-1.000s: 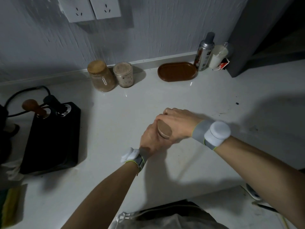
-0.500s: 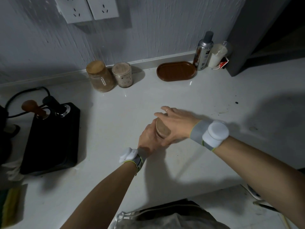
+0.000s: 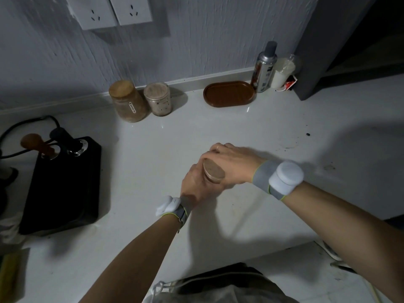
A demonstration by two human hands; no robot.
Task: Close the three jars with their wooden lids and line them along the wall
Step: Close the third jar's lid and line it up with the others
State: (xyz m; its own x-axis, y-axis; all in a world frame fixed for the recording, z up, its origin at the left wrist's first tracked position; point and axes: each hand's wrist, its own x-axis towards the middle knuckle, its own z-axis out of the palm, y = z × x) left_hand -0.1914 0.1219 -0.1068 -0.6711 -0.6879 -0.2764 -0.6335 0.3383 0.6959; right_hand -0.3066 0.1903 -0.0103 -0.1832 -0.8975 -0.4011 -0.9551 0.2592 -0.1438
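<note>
- Jar (image 3: 208,177) w/ wooden lid (image 3: 214,172): mid-counter, near edge, well apart from wall.
- Left hand (image 3: 197,184) wrapped round jar body, prob. to steady it.
- Right hand (image 3: 229,165) cupped over lid's far rim, fingers closed on it; looks like seating/pressing it.
- Far, by wall (image 3: 196,40): tall lidded jar (image 3: 127,101) just left of short lidded jar (image 3: 158,99), so third likely goes to their right, before brown tray (image 3: 229,94).

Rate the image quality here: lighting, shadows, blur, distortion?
Head view: dim overall, with dark forearm shadows across the white counter; right hand slightly motion-blurred over the jar lid; small glare specks near the brown tray; wide-angle bending at the wall line and sockets.
</note>
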